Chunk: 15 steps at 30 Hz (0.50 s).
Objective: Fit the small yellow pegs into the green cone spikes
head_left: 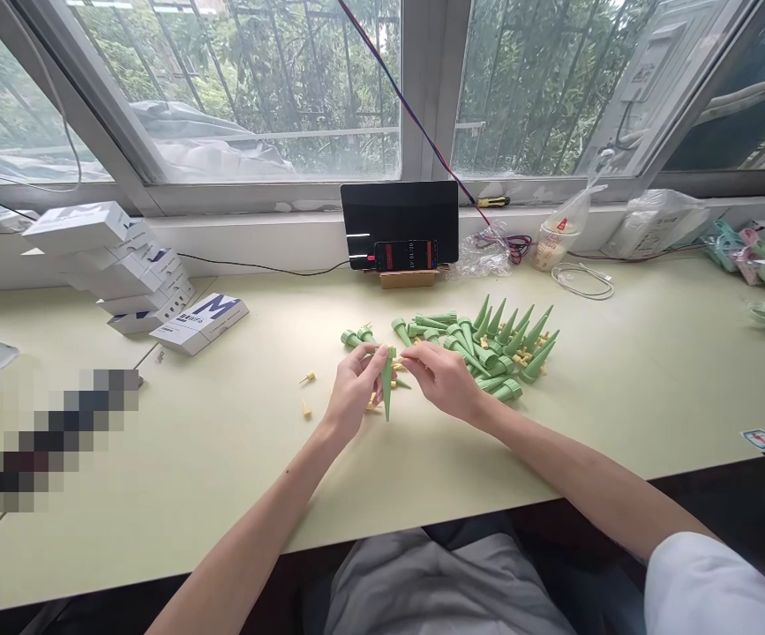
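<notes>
My left hand (350, 388) is closed around the top of a green plastic watering spike (387, 397), which hangs with its point down. Beside the spike's cap, my right hand (446, 379) has thumb and fingers pinched together; whatever lies between them is too small to make out. Right behind my right hand lies a pile of similar green spikes (481, 353) mixed with small yellow plastic pieces (526, 358). A few more green spikes (350, 338) rest behind my left hand. Two loose yellow pieces, one a nozzle-like piece (306, 410), lie to its left.
A phone (406, 255) leans against a black tablet-like panel (399, 216) by the window. White boxes (134, 265) are stacked at the back left. A bagged cup (554, 245), a coiled white cable (584, 282) and bagged coloured items (759, 256) stand at the back right.
</notes>
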### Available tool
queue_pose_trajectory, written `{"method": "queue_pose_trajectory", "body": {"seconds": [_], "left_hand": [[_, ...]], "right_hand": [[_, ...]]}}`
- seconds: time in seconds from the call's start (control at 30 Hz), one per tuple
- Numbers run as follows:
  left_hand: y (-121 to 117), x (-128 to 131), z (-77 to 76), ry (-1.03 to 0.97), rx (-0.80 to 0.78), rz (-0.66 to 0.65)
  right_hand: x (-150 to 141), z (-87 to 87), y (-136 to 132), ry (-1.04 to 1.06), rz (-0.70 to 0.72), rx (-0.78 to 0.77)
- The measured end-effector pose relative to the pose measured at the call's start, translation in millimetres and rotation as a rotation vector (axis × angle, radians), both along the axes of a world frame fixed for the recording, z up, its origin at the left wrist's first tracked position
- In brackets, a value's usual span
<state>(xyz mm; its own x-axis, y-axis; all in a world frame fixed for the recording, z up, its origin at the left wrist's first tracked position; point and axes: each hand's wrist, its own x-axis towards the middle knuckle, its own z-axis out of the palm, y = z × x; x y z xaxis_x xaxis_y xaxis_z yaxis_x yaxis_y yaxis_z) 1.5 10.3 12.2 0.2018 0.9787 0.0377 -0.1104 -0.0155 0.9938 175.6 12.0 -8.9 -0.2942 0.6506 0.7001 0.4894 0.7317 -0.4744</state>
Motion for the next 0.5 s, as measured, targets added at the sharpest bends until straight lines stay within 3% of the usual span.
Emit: {"method": "queue_pose_trajectory", "body": {"seconds": [0.27,0.5], "left_hand": [[-4.1,3.0,5.4,0.012,-0.018,-0.022],[-4.9,3.6,6.9,0.015,-0.015,0.011]], "right_hand": [[-0.5,-3.7,1.3,-0.02,0.002,0.002],[-0.4,1.7,-2.9,0.039,0.022,0.095]]}}
